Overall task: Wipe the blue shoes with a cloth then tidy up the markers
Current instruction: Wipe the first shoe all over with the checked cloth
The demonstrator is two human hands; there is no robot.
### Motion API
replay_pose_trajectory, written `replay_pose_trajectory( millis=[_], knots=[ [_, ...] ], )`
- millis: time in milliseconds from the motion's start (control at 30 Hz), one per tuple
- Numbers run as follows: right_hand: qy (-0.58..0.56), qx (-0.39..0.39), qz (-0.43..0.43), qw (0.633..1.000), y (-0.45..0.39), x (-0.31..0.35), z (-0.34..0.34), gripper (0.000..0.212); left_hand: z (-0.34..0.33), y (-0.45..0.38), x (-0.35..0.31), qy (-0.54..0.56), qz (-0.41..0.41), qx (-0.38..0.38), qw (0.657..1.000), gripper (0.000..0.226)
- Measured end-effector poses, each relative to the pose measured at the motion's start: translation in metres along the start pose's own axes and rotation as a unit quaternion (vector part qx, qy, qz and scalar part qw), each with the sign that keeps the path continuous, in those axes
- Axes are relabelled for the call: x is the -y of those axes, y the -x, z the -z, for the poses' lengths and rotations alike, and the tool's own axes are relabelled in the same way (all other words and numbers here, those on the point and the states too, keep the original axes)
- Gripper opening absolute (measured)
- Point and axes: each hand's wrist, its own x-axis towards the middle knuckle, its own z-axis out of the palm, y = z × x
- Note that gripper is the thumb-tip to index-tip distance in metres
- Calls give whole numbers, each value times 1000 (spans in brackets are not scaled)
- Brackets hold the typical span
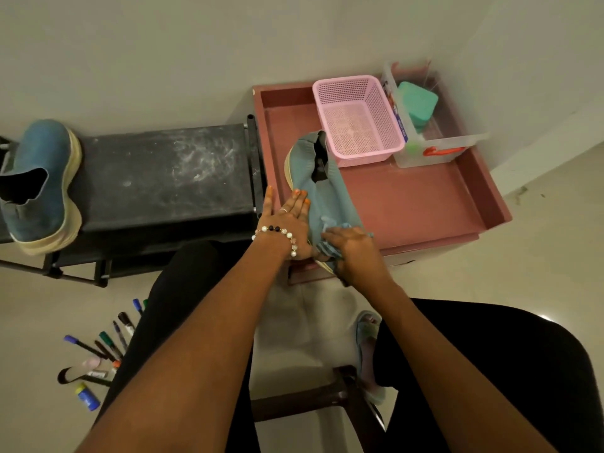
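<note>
Steadying a blue slip-on shoe (322,188) lying on the pink table (425,204), left hand (287,223) flat with fingers straight against its side. Pressing a striped cloth (330,246) onto its near end, right hand (354,248) curled over that cloth. Resting apart on the black shoe rack (163,171), a second blue shoe (37,188). Lying scattered on the floor, markers (108,341).

blue shoes (330,194) | pink basket (358,117) | striped blue cloth (330,248)
</note>
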Motion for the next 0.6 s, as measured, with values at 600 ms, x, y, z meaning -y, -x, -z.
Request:
replay_pose_trajectory(
  millis=[600],
  knots=[
    [92,65,-26,993,-103,-23,-1,31,-11,3,-8,33,26,-5,999,124]
  ],
)
